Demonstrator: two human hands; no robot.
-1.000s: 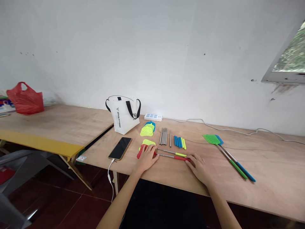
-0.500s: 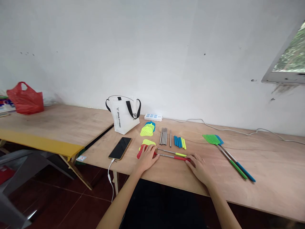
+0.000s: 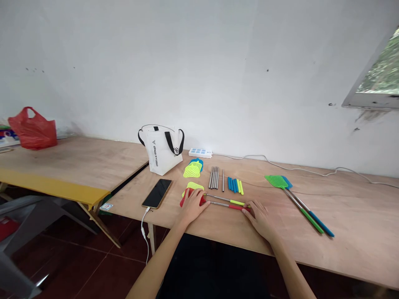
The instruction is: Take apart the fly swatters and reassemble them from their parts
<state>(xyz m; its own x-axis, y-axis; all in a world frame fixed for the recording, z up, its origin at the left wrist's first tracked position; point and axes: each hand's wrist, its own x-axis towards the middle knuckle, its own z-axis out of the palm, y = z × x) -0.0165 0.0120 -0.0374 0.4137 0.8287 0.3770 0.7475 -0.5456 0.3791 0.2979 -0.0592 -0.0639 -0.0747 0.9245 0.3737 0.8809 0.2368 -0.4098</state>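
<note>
A red fly swatter [image 3: 222, 204] lies on the wooden table [image 3: 343, 216] near its front edge. My left hand [image 3: 192, 206] covers the swatter's neck beside the red mesh head [image 3: 183, 198], fingers curled over it. My right hand [image 3: 260, 218] grips the end of the red handle with its fingertips. Just behind lies a yellow fly swatter [image 3: 195, 186], parallel to the red one and touching it.
Behind are loose yellow and blue swatter heads [image 3: 193, 169], several metal rods [image 3: 214, 177], several blue and yellow grips [image 3: 235, 185], a white tote bag [image 3: 162, 150] and a power strip [image 3: 200, 153]. A phone [image 3: 157, 193] charges at left. Green and blue swatters [image 3: 299, 203] lie at right. A red plastic bag [image 3: 33, 128] sits on the left table [image 3: 77, 162].
Both hands have nudged the red swatter slightly away from me, closer against the yellow one. Everything else is where it was.
</note>
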